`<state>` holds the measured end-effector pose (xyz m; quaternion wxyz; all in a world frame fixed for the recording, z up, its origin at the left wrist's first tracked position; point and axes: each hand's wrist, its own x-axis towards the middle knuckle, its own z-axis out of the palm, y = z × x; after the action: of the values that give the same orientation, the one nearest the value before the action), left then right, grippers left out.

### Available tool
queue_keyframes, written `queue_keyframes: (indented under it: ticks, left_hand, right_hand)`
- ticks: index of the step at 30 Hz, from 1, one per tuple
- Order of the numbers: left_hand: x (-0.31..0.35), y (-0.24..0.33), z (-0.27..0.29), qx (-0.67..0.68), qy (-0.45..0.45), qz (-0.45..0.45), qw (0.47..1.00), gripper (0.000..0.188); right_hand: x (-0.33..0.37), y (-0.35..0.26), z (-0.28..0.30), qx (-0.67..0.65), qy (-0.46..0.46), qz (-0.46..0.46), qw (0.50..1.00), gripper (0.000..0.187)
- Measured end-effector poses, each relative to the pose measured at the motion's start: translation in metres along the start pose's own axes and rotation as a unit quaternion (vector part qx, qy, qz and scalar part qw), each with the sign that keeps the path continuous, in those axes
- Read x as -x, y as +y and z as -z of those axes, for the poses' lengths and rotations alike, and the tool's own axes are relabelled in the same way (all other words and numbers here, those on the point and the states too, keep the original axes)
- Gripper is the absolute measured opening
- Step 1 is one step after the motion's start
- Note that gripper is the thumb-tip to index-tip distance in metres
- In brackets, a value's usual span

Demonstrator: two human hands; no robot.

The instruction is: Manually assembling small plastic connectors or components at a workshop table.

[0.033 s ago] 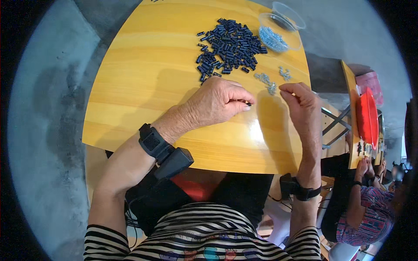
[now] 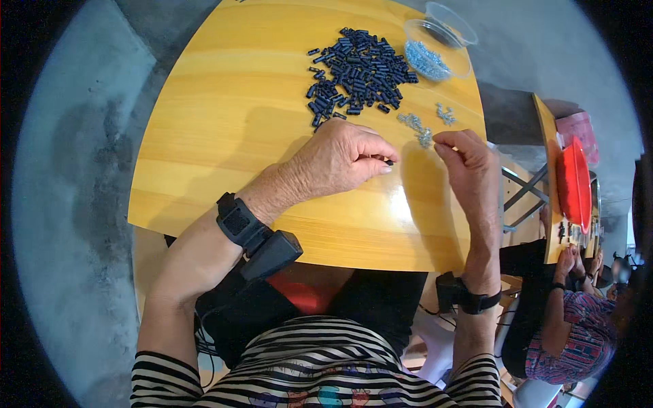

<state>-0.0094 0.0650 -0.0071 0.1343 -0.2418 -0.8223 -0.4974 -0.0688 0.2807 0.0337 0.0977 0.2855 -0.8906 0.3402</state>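
Observation:
My left hand (image 2: 340, 155) is closed in a pinch over the middle of the table, with the dark end of a small black tube (image 2: 390, 162) showing between thumb and forefinger. To its right, my right hand (image 2: 471, 163) is also pinched, just beside a little cluster of small clear pieces (image 2: 424, 138). Whatever its fingertips hold, if anything, is too small to make out. Beyond my left hand lies a heap of short black tubes (image 2: 367, 71). A few more clear pieces (image 2: 445, 114) are scattered farther right.
The yellow wooden table (image 2: 218, 136) has a curved edge. At its far right stands a clear plastic tub (image 2: 462, 71) of small bluish transparent pieces, a lid beside it. Off to the right, a person (image 2: 578, 333) sits by another table with a red basin (image 2: 575, 183).
My right hand has shifted very slightly left, towards the clear pieces. My left hand stays in place with the black tube.

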Motion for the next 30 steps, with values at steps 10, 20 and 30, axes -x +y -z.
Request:
queue_keyframes:
  ticks: [10,20,30]
  left_hand:
    - [-0.001,-0.003,-0.003,-0.007,0.000,0.006,1.000,0.014]
    - [-0.002,-0.001,-0.001,0.001,-0.013,0.036,0.999,0.017]
    - [-0.002,-0.004,-0.002,-0.020,-0.001,0.038,0.999,0.018]
  right_hand:
    - [0.006,0.004,-0.021,0.036,0.010,0.008,0.999,0.010]
    - [0.011,0.012,-0.022,-0.142,0.113,-0.101,0.978,0.009]
    - [0.008,-0.001,-0.030,-0.031,0.062,-0.009,0.998,0.009]
